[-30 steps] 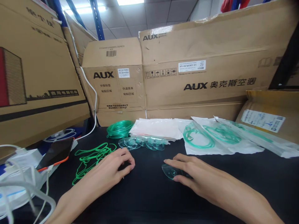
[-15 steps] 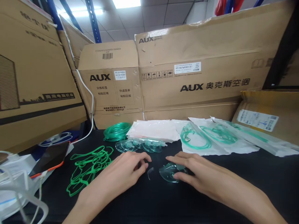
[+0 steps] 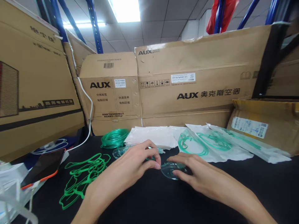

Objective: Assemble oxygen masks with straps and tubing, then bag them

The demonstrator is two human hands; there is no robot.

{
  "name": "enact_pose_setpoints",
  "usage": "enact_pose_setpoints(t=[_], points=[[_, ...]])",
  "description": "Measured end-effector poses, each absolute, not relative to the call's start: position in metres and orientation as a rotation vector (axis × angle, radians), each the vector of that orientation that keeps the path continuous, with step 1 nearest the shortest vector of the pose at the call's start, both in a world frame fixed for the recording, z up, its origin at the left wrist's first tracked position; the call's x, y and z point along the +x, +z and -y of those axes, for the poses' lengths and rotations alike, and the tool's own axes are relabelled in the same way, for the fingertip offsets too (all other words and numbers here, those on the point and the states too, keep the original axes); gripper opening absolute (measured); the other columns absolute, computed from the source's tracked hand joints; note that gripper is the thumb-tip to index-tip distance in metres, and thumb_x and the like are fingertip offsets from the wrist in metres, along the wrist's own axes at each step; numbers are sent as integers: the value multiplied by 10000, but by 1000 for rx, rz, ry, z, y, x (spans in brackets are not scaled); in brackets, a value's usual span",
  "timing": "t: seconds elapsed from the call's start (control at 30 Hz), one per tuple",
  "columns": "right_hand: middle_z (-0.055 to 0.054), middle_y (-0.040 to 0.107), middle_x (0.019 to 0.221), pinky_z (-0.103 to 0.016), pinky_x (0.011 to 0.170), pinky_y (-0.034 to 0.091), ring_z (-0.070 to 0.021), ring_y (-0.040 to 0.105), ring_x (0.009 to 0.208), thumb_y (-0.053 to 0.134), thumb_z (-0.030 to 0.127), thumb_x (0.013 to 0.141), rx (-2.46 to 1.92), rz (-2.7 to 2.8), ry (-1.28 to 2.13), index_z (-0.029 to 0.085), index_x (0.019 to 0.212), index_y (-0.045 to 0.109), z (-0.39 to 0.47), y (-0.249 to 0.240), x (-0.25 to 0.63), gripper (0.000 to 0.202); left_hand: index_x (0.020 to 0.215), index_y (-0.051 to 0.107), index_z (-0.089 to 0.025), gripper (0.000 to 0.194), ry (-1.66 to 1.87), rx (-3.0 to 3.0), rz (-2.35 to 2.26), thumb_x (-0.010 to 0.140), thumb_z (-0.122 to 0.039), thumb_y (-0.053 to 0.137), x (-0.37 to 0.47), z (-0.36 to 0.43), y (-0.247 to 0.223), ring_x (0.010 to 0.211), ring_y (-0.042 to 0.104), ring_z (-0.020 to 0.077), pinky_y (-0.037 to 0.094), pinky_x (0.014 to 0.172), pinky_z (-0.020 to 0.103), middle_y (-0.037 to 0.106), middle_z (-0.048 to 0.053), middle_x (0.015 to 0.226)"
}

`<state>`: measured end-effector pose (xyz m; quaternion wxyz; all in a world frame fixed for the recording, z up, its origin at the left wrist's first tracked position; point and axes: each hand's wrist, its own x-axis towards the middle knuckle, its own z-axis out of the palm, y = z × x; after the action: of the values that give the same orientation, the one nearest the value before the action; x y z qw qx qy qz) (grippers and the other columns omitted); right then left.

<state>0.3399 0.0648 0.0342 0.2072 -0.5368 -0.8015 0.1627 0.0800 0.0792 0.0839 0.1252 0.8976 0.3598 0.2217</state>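
A clear green mask (image 3: 168,171) lies on the black table, with my right hand (image 3: 190,165) over its right side, thumb and fingers on it. My left hand (image 3: 146,157) is closed in a pinch at the mask's left edge. Whatever sits between those fingertips is too small to make out. Behind my left hand is a row of more clear masks (image 3: 118,152), partly hidden by it.
Green straps (image 3: 81,177) lie left of my left forearm, near a phone (image 3: 44,168). Coiled green tubing (image 3: 114,138), white sheets (image 3: 151,135) and bagged tubing (image 3: 215,141) line the back, before cardboard boxes (image 3: 205,77).
My left hand has moved right to the mask's edge and closed its fingertips. The thin clear strip that lay between the hands no longer shows on the table. The camera view has tilted up.
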Motion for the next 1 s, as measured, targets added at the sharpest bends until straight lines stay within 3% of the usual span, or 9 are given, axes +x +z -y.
enact_pose_setpoints(t=[0.23,0.6,1.0], points=[[26,610,1449,-501,1173,377,-292,535,1388,475,678,966,-1532,2162,604,498,1387,572,-60,42,334,467,951,678,-270,132,710,2525,-1038,1013,-220,573,86,-81,65,1105,602,182,413,974,264,667,-28,1084],[-4,652,1345,-474,1115,418,-279,612,1267,426,697,981,-1521,2213,612,468,1338,599,-63,43,335,458,957,662,-285,191,660,2533,-1070,1026,-175,521,87,-76,60,1078,600,156,411,931,234,658,-61,1064],[-14,667,1369,-468,1112,459,-286,613,1289,449,587,1015,-1386,2227,538,404,1325,640,-60,37,331,408,978,687,-294,184,659,2481,-1038,1001,-188,538,91,-77,56,1136,589,207,438,949,292,653,-28,1115]])
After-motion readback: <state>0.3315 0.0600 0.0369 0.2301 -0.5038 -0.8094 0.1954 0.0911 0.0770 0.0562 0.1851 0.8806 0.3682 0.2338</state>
